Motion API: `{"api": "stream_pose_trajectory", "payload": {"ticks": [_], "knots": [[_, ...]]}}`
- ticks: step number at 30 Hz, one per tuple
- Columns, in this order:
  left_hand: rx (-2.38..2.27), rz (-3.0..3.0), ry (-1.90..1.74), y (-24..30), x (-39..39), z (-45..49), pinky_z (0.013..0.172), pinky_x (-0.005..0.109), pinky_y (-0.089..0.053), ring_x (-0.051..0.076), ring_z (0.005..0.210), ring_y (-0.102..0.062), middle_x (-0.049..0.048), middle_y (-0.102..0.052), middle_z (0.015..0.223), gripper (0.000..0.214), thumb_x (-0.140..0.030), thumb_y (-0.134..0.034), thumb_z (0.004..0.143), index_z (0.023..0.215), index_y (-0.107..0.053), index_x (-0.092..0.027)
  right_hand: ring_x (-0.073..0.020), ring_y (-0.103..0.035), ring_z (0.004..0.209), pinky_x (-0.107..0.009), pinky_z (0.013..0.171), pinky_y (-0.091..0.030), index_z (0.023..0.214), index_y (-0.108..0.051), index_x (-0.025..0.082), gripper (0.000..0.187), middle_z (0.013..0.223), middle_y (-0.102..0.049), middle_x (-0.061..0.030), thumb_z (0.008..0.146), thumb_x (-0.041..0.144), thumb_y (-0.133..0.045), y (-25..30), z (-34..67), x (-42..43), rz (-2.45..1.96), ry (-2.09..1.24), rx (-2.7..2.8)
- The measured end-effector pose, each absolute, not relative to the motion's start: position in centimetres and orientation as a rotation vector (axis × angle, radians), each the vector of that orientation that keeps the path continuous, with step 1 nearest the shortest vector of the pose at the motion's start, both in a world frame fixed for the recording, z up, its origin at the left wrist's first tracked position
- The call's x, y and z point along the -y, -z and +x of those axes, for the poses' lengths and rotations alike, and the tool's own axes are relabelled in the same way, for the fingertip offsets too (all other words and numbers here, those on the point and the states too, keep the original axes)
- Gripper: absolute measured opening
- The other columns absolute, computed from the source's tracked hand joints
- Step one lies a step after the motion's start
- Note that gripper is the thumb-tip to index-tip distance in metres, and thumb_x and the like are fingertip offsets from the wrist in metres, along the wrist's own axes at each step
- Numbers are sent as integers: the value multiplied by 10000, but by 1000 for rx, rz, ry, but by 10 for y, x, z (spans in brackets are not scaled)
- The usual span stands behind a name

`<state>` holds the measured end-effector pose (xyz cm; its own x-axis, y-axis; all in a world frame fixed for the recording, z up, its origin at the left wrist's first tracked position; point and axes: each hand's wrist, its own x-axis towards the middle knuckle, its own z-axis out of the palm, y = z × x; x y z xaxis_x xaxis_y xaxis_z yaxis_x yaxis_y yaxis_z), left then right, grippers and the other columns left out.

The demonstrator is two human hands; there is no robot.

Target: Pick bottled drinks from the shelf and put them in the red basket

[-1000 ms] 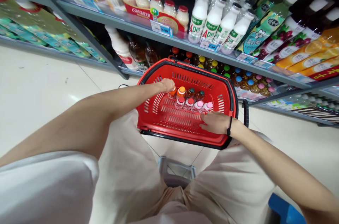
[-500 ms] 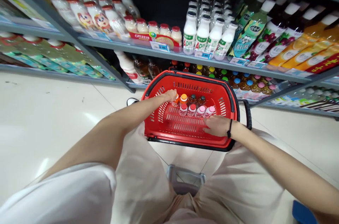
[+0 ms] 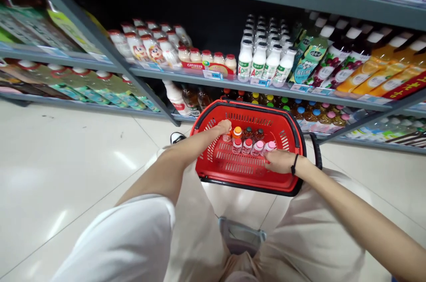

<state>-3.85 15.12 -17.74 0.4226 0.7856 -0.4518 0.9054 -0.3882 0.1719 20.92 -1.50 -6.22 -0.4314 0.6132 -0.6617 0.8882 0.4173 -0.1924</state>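
A red shopping basket (image 3: 289, 175) with a black rim stands on the floor in front of my knees. Inside it, several small bottles with orange, red and pink caps (image 3: 248, 143) stand in two rows. My left hand (image 3: 223, 127) is closed over the orange-capped bottle at the left end of the far row. My right hand (image 3: 281, 161) lies in the basket with its fingers at the pink-capped bottle (image 3: 270, 146) on the right end of the near row; a black band sits on that wrist.
Grey store shelves (image 3: 233, 82) run across the back, stocked with white milk-drink bottles (image 3: 262, 57), red-capped bottles (image 3: 156, 46) and tilted juice bottles (image 3: 359, 69). Small coloured-cap bottles fill the lowest shelf behind the basket. Pale tiled floor (image 3: 66, 157) spreads to the left. A low stool shows between my legs.
The view has tilted upward, so more of the shelves shows and the basket sits lower and farther right. Both hands have stayed at the same bottles in the basket.
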Motion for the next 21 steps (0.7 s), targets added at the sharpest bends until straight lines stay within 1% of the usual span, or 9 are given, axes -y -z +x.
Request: {"api": "stream_pose_trajectory", "payload": {"ticks": [4,6,9,11,14,16,19,20,21], "knots": [[-1521,2219,465,170,-148,-37,932,443,-604,247,1107,-680,120,-664,1270,378,-371,-685,994,1295,-642,-146,-347,-719,1177,-385,914,-542,1250,-689,62,371,1247,-726,-261,1027,299,-509,62,213,16,1305,735,-2153],[-1550,2202,466,162,-145,-34,931,442,-605,241,1094,-686,115,-674,1249,354,-363,-683,996,1272,-652,-143,-309,-719,1161,-397,939,-544,1251,-686,76,355,1254,-729,-225,1042,315,-526,62,215,19,1334,725,-2142],[-1551,2208,402,141,-141,-26,898,416,-613,220,1034,-700,101,-698,1178,305,-357,-686,996,1206,-676,-136,-257,-720,1109,-438,971,-552,1241,-687,116,358,1242,-734,-151,1049,399,-582,60,219,23,1371,711,-2139],[-1502,2251,283,118,-136,-17,849,387,-619,197,955,-708,82,-715,1102,275,-358,-693,992,1146,-690,-130,-251,-721,1098,-446,971,-556,1226,-695,124,373,1229,-737,-138,1041,434,-601,59,221,25,1377,713,-2156],[-1378,2362,-22,67,-133,-5,800,325,-603,169,845,-711,62,-746,974,198,-305,-670,990,1051,-716,-123,-295,-723,1148,-425,963,-544,1227,-707,83,368,1238,-735,-204,1039,371,-576,58,222,28,1371,728,-2207],[-1318,2428,-286,19,-137,-2,804,274,-578,161,834,-720,61,-767,924,189,-242,-578,1002,1018,-734,-136,-340,-723,1169,-414,946,-536,1223,-717,53,372,1232,-730,-258,1020,328,-571,58,223,29,1368,744,-2241],[-1372,2459,-757,-67,-158,-5,832,274,-562,169,905,-718,82,-767,980,335,-230,-376,1038,1111,-689,-135,-371,-726,1162,-404,918,-531,1163,-746,43,341,1202,-733,-282,996,293,-586,59,224,30,1377,770,-2287],[-1404,2449,-900,-95,-167,-7,806,281,-563,176,911,-714,102,-758,1003,381,-229,-312,1043,1160,-660,-127,-367,-726,1157,-399,913,-532,1141,-752,46,323,1196,-734,-279,993,286,-594,60,224,31,1390,777,-2307],[-1432,2418,-1070,-122,-176,-8,750,279,-563,178,861,-710,104,-747,963,378,-218,-300,1030,1153,-645,-126,-357,-729,1148,-396,910,-535,1123,-755,49,304,1193,-734,-274,992,279,-605,60,225,31,1408,785,-2329]]}}
